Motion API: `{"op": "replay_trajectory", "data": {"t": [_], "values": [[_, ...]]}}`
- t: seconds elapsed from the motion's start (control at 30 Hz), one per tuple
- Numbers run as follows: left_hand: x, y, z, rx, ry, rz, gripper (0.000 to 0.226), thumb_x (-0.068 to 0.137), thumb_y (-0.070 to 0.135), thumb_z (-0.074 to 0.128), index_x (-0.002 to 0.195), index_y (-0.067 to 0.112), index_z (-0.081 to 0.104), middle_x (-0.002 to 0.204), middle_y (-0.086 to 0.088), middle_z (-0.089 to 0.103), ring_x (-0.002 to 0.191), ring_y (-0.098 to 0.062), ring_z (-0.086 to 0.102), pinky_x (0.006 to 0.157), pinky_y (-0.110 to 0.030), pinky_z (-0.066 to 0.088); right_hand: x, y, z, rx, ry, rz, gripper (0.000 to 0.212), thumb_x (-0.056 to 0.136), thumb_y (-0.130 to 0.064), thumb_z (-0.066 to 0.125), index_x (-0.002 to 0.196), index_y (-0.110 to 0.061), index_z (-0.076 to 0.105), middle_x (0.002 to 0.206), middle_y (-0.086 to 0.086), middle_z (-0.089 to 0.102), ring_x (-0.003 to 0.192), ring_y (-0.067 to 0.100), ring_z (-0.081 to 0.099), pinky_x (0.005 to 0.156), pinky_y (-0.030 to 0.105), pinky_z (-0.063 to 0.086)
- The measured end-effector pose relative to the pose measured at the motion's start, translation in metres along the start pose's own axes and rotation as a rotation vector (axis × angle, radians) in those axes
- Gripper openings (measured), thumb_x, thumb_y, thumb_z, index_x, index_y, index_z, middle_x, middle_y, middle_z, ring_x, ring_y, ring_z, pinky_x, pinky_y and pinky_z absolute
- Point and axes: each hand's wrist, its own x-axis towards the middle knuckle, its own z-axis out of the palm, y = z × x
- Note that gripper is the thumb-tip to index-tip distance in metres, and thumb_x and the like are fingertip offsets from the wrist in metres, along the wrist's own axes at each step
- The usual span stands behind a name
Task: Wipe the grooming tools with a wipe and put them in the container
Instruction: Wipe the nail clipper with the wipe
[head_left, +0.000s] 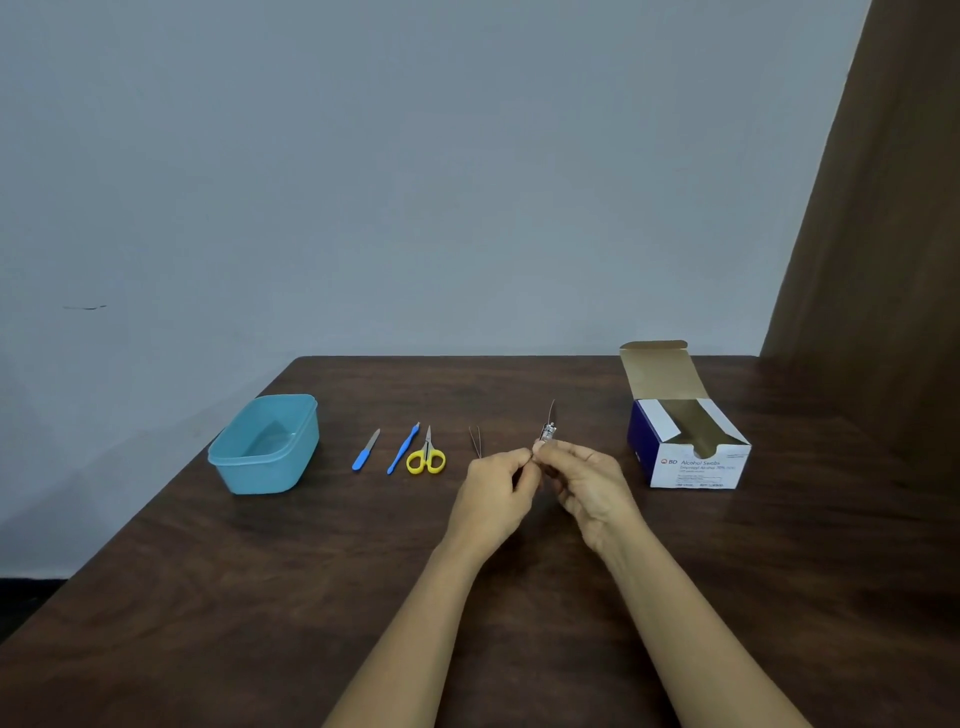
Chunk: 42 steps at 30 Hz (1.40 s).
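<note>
Right now both hands meet over the tabletop's (311, 597) middle: the right hand (587, 483) pinches a small silver nail clipper (548, 432), thin lever raised, and the left hand (498, 488) pinches its near end. Dark wood surface, teal container (260, 475) by the left edge, grey-blue wall (415, 182) behind.

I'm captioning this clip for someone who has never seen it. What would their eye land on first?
First, the two hands meeting mid-table: the left hand and right hand both pinch a small metal nail clipper with its lever raised. Next come the open alcohol swabs box at the right and the blue container at the left. Between them lie a nail file, yellow scissors and tweezers.
</note>
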Motion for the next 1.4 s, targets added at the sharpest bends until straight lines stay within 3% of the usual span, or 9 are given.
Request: {"op": "replay_trajectory", "data": {"t": [0.1,0.27,0.43,0.6,0.9,1.03,1.13,1.23,1.4], "values": [[0.001,0.002,0.0,-0.015,-0.013,0.001,0.025,0.097,0.024,0.048,0.08,0.018,0.064,0.071,0.004,0.063,0.067,-0.012,0.058,0.064,-0.036,0.05,-0.002,0.001,0.002,-0.075,0.06,-0.084,0.004,0.081,-0.016,0.074,0.08,-0.012,0.076,0.082,0.005,0.074,0.086,0.017,0.068,0.085,0.03,0.052],[0.001,0.006,-0.002,-0.077,-0.025,-0.022,0.028,0.099,0.021,0.046,0.074,0.023,0.059,0.064,0.011,0.055,0.058,0.001,0.052,0.053,-0.01,0.038,-0.004,-0.003,0.004,-0.162,0.077,-0.139,0.014,0.09,-0.019,0.064,0.093,-0.011,0.075,0.09,0.003,0.074,0.086,0.012,0.066,0.076,0.024,0.05],[0.001,0.003,-0.003,-0.134,0.024,-0.027,0.032,0.097,0.019,0.047,0.068,0.024,0.059,0.061,0.007,0.058,0.055,-0.003,0.05,0.053,-0.016,0.038,-0.004,-0.007,-0.001,0.019,-0.081,0.049,0.017,0.088,-0.01,0.065,0.103,-0.009,0.073,0.089,0.005,0.072,0.078,0.015,0.061,0.077,0.028,0.046],[0.0,0.004,-0.004,-0.141,0.035,-0.02,0.035,0.097,0.019,0.048,0.065,0.027,0.057,0.059,0.008,0.058,0.055,-0.002,0.052,0.053,-0.013,0.038,-0.002,-0.007,-0.004,0.126,-0.11,0.088,0.02,0.083,-0.003,0.068,0.099,-0.014,0.073,0.088,0.004,0.073,0.074,0.014,0.062,0.073,0.026,0.046],[-0.001,0.006,-0.005,-0.173,0.03,-0.016,0.034,0.095,0.014,0.047,0.064,0.024,0.058,0.062,-0.004,0.06,0.056,-0.006,0.05,0.054,-0.019,0.038,0.001,-0.013,-0.012,0.142,-0.143,0.08,0.024,0.087,0.001,0.06,0.104,-0.012,0.071,0.092,0.004,0.074,0.082,0.011,0.065,0.076,0.024,0.046],[-0.002,0.005,-0.004,-0.137,0.0,-0.011,0.034,0.096,0.017,0.047,0.066,0.027,0.057,0.06,0.008,0.058,0.058,-0.003,0.053,0.056,-0.016,0.041,0.003,-0.011,-0.011,0.081,-0.114,0.054,0.02,0.083,-0.001,0.068,0.099,-0.013,0.071,0.092,0.002,0.074,0.081,0.011,0.065,0.072,0.023,0.046],[-0.002,0.003,-0.002,-0.083,-0.008,0.005,0.032,0.097,0.02,0.048,0.067,0.026,0.058,0.062,0.007,0.059,0.06,-0.008,0.056,0.057,-0.024,0.044,0.003,-0.007,-0.009,0.022,-0.086,-0.016,0.019,0.08,-0.003,0.072,0.095,-0.013,0.071,0.087,0.002,0.074,0.078,0.01,0.064,0.07,0.022,0.048],[-0.002,0.002,0.0,-0.028,-0.016,0.005,0.029,0.096,0.022,0.047,0.07,0.018,0.059,0.066,0.0,0.061,0.058,-0.012,0.053,0.056,-0.033,0.043,0.004,-0.004,-0.008,-0.073,-0.024,-0.105,0.025,0.077,-0.005,0.076,0.099,-0.013,0.068,0.088,0.003,0.074,0.083,0.016,0.066,0.08,0.031,0.051],[-0.002,0.004,-0.001,-0.083,-0.033,-0.005,0.029,0.097,0.021,0.047,0.072,0.016,0.061,0.066,-0.001,0.06,0.056,-0.006,0.049,0.053,-0.017,0.036,0.006,-0.003,-0.003,-0.074,0.003,-0.156,0.027,0.081,-0.005,0.072,0.104,-0.011,0.059,0.087,0.005,0.072,0.072,0.012,0.062,0.075,0.031,0.05]]}}
